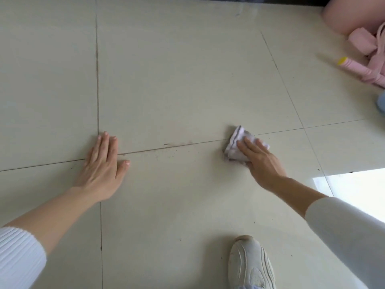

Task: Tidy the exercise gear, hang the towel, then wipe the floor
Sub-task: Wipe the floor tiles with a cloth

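Floor [177,80] of pale square tiles with dark grout lines fills nearly the whole view, speckled with small dark bits near the crossing seams, and a bright sunlit patch [354,188] lies on it at the right edge. Pink exercise gear [350,15] is heaped in the far right corner: a large rounded pink shape, some rolled pink pieces and straps, and a pink stick [362,71] lying on the tiles with a yellow cap [342,60] on its near end. Both forearms reach forward from white sleeves. A white shoe [250,263] stands on the tile at the bottom, toe pointing forward. The left hand [102,163] lies palm down on the floor across a grout line, fingers straight and close together, thumb spread to the side. The right hand [260,161] presses flat with straight fingers onto a small folded white cloth [237,140], which lies on the floor right at a grout seam, well apart from the left hand.
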`<state>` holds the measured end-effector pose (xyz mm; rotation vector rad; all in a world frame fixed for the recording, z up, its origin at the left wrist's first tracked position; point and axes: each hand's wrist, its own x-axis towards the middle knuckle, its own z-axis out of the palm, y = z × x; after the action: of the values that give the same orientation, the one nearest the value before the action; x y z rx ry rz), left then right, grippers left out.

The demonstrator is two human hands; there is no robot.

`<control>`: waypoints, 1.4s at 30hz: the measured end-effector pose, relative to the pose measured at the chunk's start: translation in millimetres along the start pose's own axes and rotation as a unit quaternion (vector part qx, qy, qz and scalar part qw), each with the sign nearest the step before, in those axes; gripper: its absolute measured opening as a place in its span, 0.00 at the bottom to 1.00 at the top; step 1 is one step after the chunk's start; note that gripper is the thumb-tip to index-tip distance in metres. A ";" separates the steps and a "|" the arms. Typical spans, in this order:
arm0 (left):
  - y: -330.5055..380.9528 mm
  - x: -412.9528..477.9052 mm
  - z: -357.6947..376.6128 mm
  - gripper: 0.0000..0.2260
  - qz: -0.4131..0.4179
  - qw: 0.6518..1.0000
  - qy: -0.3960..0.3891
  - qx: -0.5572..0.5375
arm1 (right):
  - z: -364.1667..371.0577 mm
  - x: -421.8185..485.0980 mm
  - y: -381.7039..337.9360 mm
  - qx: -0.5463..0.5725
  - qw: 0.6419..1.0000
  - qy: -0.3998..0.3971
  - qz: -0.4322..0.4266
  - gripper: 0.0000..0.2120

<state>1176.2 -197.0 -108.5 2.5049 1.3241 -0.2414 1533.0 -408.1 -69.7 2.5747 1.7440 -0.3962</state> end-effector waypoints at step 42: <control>-122.9 -3.7 -18.1 0.25 -0.085 0.984 0.118 -0.098 | 5.9 278.0 -204.9 0.109 0.991 0.076 0.015 0.24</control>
<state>1072.6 -128.5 -112.6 2.3129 1.5717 0.1506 1441.4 -77.1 -106.4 2.8493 1.7992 -0.4224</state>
